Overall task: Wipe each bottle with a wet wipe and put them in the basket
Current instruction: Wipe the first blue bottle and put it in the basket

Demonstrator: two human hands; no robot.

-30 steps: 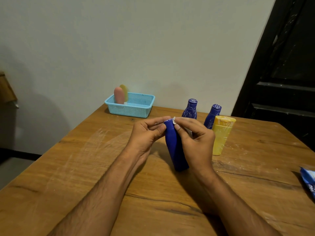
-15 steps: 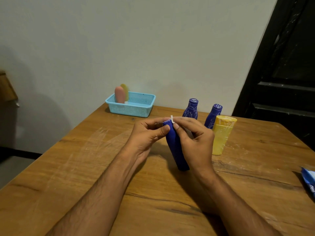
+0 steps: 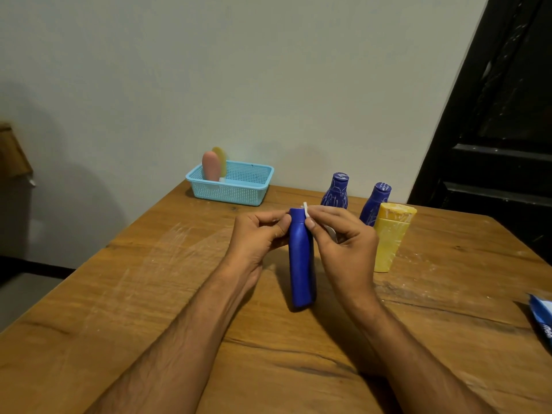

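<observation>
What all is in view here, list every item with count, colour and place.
plain blue bottle: 1, blue, centre of the table, held between both hands
wet wipe: 1, white, at the plain blue bottle's top, pinched by the right hand
patterned blue bottles: 2, blue with pale markings, upright at the back of the table
yellow bottle: 1, yellow, in front of the right patterned one
basket: 1, light blue, far left of the table by the wall
bottles in the basket: 2, pink and yellow, left end
packet: 1, blue and white, right edge
table: 1, brown wood
left hand: 1, holds the bottle's neck
right hand: 1, pinches the wipe
</observation>
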